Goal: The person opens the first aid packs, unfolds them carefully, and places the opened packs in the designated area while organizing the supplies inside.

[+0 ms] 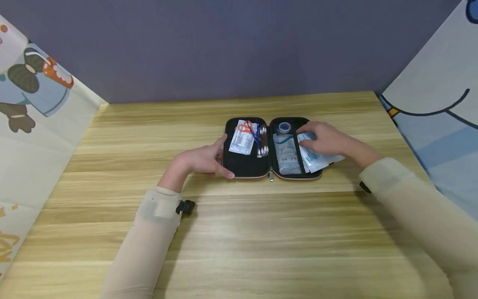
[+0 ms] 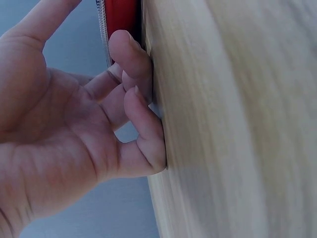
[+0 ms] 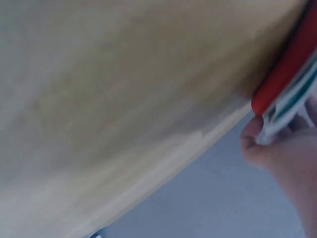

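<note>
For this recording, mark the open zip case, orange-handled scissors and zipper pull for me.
Zip case (image 1: 246,166): head view, on the bare black lining of its left half.
Orange-handled scissors (image 1: 247,128): head view, on the handles.
Zipper pull (image 1: 271,176): head view, on its metal tab.

I can't read what's printed on the white packets (image 1: 315,162) at right; it's too small. The right hand (image 1: 325,139) hides part of them and of the case (image 1: 244,167) beneath. In the right-wrist view, hand and case blur and run past the edge; the left-wrist view cuts off the left hand (image 2: 74,119) and most of the case.
</note>
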Motion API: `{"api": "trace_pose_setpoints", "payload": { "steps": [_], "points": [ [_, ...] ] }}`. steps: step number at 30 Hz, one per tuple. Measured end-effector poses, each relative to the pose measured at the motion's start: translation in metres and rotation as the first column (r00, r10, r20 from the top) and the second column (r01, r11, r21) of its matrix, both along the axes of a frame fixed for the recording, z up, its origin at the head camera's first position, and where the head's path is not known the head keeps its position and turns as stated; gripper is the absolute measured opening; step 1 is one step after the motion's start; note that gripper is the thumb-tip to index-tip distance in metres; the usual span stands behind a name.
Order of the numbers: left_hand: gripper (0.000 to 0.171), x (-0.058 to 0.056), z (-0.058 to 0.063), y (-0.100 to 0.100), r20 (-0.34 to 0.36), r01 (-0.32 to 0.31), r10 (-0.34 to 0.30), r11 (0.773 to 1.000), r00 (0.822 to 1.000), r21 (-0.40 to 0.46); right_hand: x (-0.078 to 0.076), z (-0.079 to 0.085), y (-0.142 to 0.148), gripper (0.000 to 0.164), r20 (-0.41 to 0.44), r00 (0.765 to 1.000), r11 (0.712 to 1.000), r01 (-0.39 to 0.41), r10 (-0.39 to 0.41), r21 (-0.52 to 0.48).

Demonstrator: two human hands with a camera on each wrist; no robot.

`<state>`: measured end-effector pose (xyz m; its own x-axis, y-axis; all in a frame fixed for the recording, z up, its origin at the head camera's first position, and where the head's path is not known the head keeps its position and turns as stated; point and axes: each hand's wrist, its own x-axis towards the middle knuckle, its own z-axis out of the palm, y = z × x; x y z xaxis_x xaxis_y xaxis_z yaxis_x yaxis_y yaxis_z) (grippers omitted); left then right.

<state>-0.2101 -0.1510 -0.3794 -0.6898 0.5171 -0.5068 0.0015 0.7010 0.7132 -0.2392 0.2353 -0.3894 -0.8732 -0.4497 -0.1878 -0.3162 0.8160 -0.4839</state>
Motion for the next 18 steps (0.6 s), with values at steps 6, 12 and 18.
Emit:
{"api": "trace_pose_setpoints", "payload": {
  "steps": [6, 12, 18],
  "points": [
    [0.141, 0.000, 0.001, 0.001, 0.001, 0.001, -0.001, 1.000, 1.000, -0.003, -0.006, 0.012, 0.013, 0.036, 0.148, 0.989, 0.996, 0.034, -0.021, -0.085],
    [0.141, 0.000, 0.001, -0.001, -0.003, 0.000, 0.000, 1.000, 1.000, -0.014, -0.012, 0.009, 0.010, 0.034, 0.140, 0.988, 0.995, 0.074, -0.064, -0.071],
    [0.140, 0.001, -0.001, -0.001, -0.004, -0.001, 0.001, 1.000, 1.000, -0.009, -0.007, 0.004, -0.009, 0.039, 0.000, 0.998, 0.996, 0.070, -0.070, 0.053]
  ]
}}
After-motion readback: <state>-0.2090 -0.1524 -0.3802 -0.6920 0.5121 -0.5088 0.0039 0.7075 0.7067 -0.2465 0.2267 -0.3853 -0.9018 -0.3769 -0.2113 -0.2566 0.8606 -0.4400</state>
